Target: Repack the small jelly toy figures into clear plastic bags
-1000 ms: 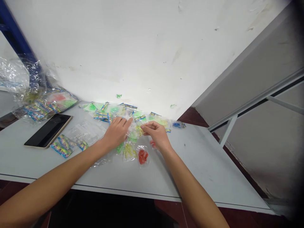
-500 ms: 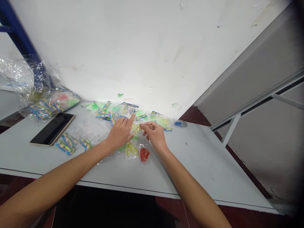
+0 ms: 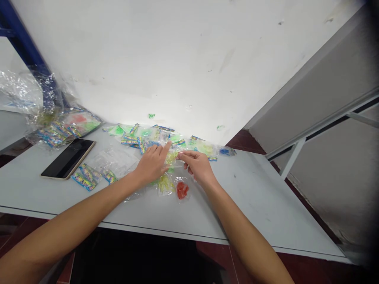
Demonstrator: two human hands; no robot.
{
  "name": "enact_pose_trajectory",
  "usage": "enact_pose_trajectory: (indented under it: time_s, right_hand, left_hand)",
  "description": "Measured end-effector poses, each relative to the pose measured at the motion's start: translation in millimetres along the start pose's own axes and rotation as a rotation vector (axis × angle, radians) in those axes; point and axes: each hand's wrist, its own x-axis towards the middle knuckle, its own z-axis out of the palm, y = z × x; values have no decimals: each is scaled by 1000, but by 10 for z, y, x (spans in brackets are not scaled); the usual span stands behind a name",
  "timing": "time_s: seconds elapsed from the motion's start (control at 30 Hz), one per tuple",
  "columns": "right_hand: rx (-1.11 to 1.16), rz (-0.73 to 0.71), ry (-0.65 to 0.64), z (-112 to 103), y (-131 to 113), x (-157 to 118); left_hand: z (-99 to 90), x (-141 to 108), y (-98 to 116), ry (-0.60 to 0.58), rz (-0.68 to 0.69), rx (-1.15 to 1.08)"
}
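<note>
A small clear plastic packet with a yellow piece inside [image 3: 171,157] lies between my hands. My right hand [image 3: 197,163] pinches its right edge between thumb and fingertips. My left hand [image 3: 152,162] is at the packet's left side, index finger stretched out and thumb spread apart; whether its curled fingers touch the packet is hidden. Just below, a second clear packet with a yellow piece [image 3: 166,184] lies flat on the table. Beside it is a clear packet with a red piece [image 3: 182,190].
Several packets with green pieces and colourful labels [image 3: 145,132] line the wall. A blue-filled packet [image 3: 226,151] lies at their right end. Left are a phone [image 3: 68,159], loose colourful labels [image 3: 85,177], empty clear bags [image 3: 114,159] and a large filled plastic bag [image 3: 74,120].
The view has shifted slightly. My right hand has drawn a little to the right, still pinching the packet, while my left hand keeps nearly the same pose.
</note>
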Motion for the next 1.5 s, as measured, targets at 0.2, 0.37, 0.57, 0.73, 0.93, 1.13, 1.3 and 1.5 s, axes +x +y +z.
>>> enact_pose_trajectory:
  time_s: [0.2,0.37,0.57,0.73,0.93,1.13,1.3,1.5]
  right_hand:
    - [77,-20,38,41,40,9]
    - [43,-33,-53,45,36,-6]
    - [-79,6,-119,-23,-52,-38]
    - [-39,25,-72,-67,-87,-38]
    - [-2,-87,-102,4,-15,-2]
    - [26,-147,-25,-11,-86,-64]
    - [122,-190,-7,-31,-109,-87]
    - [162,-276,-13,-21,-63,-62]
  left_hand:
    - [33,-24,64,5,40,-86]
    - [43,-6,17,13,3,-82]
    - [15,1,6,20,-1,-120]
    - [-7,-3,16,29,-12,-176]
    - [-27,-2,43,2,-79,-359]
    - [-160,26,71,-60,-205,-540]
    - [-311,60,59,-226,-433,-999]
    - [-358,97,-47,-422,-551,-1365]
